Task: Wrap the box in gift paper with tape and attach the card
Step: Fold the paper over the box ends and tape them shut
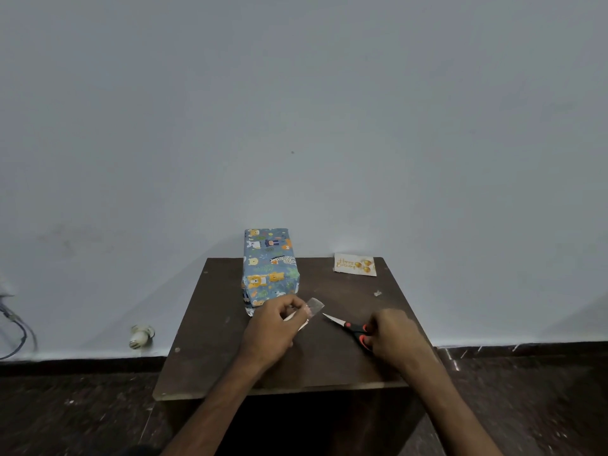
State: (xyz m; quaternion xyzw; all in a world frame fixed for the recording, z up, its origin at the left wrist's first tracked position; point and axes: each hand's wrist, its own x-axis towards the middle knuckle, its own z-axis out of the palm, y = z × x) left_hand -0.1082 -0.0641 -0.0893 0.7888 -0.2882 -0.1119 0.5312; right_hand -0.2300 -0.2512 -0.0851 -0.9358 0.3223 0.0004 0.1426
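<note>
Left hand (269, 324) pinches tape (315, 307) just before the box (270, 268), which points to the table's (329, 366) back edge; right hand (394, 334) grips scissors (349, 326).

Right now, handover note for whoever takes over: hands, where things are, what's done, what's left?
Left hand pinches a strip of clear tape.
Right hand holds the scissors by the handles, low over the table.
Box stands wrapped near the far edge; card lies loose at the far right.
Done: wrapping, as far as visible.
Left: stick the strip down, attach the card.
</note>
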